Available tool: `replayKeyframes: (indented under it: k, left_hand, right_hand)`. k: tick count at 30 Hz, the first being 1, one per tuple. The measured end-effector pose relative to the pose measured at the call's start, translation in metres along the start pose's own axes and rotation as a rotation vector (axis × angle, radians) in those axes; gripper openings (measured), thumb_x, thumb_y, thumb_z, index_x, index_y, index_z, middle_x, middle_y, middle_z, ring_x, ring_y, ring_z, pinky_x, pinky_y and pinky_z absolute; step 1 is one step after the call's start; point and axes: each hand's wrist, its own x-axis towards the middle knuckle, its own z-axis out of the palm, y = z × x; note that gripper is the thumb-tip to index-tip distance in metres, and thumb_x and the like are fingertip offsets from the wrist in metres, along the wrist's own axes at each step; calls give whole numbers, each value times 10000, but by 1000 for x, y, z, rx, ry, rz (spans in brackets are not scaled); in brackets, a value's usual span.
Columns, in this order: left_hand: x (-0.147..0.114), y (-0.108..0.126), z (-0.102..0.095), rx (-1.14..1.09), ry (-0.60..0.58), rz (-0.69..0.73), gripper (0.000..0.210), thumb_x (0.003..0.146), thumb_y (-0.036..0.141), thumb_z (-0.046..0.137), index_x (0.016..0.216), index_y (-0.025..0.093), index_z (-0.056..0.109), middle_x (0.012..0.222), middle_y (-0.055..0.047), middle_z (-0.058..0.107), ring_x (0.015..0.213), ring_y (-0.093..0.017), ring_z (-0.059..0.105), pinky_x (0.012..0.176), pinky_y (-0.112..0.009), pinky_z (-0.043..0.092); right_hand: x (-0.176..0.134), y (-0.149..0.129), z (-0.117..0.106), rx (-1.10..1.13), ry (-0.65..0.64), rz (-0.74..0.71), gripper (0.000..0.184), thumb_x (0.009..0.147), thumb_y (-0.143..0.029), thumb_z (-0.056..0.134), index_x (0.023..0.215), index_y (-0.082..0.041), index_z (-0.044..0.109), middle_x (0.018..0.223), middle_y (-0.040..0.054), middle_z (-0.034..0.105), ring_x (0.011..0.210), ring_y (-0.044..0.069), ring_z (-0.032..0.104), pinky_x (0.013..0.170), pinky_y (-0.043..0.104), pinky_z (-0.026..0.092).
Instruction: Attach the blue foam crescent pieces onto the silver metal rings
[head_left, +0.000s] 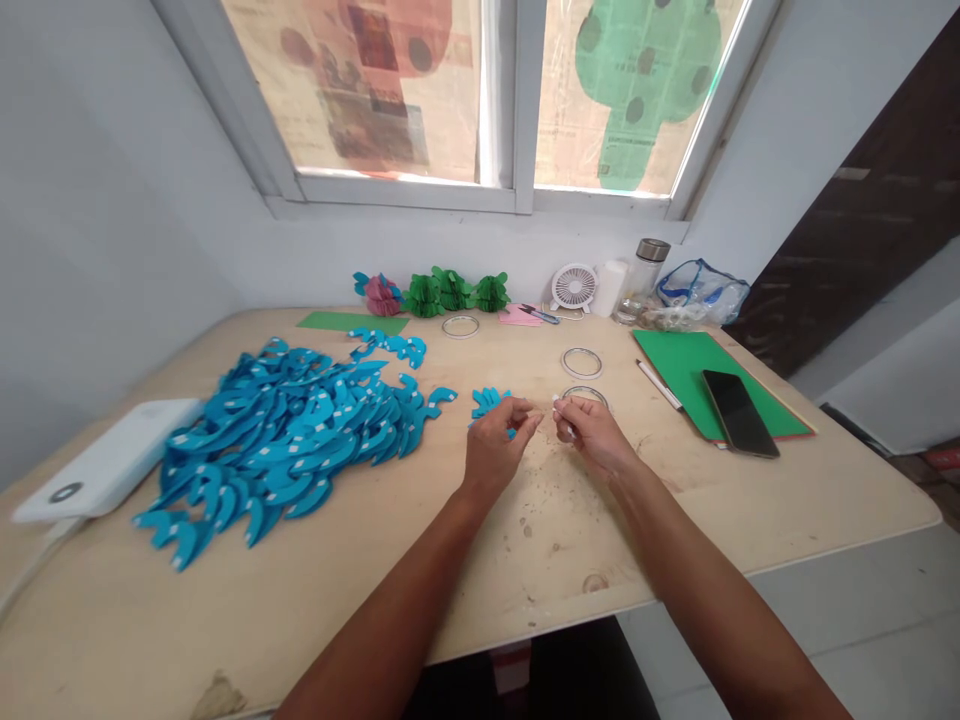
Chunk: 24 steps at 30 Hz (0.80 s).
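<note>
My left hand (501, 440) is closed in a pinch above the middle of the table; whatever its fingertips hold is too small to make out. A few blue paper pieces (489, 400) lie just behind it, partly covered by the fingers. Close by on the right, my right hand (592, 432) pinches a small white piece (556, 402). Behind that hand a roll of narrow tape (587, 390) is partly hidden. To the left spreads a large heap of curved blue paper cutouts (300, 430) with white square patches on them.
Two more tape rolls (582, 363) lie farther back. Folded paper ornaments (453, 290), scissors (541, 314), a small fan (574, 288) and a bottle (646, 275) line the wall. Right: green sheets (679, 375), a pen (658, 384), a phone (741, 413). Left: a white power bank (112, 460).
</note>
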Motion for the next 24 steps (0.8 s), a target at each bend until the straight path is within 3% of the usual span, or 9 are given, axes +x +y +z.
replayKeyframes:
  k: [5,8,13,24]
  left_hand:
    - [9,-7,-11,124,143,-104,106,785,245,506,782,200,602,742,-21,671,687,-151,601,673,-254,434]
    - [13,-14,-15,255,59,-155,146,783,201,478,825,200,617,797,-47,685,754,-186,607,677,-281,417]
    - [14,-20,-14,517,-117,-112,155,739,167,506,786,217,645,814,-63,680,845,-238,578,693,-312,395]
    - [16,-29,-16,667,-83,-142,198,743,200,510,864,215,666,883,-93,665,903,-268,554,717,-340,379]
  right_hand:
    - [3,2,-1,-19,93,-23,366,657,-521,650,603,-167,576,455,-44,451,436,74,334,452,241,214]
    - [3,2,-2,-24,107,-26,389,653,-551,642,621,-167,591,470,-35,470,443,78,351,453,239,232]
    - [3,2,-2,-59,106,-25,412,636,-577,645,629,-167,597,485,-27,486,452,84,366,453,239,254]
    - [0,0,-1,-121,62,-30,376,666,-540,641,631,-169,595,487,-33,482,452,78,367,459,236,269]
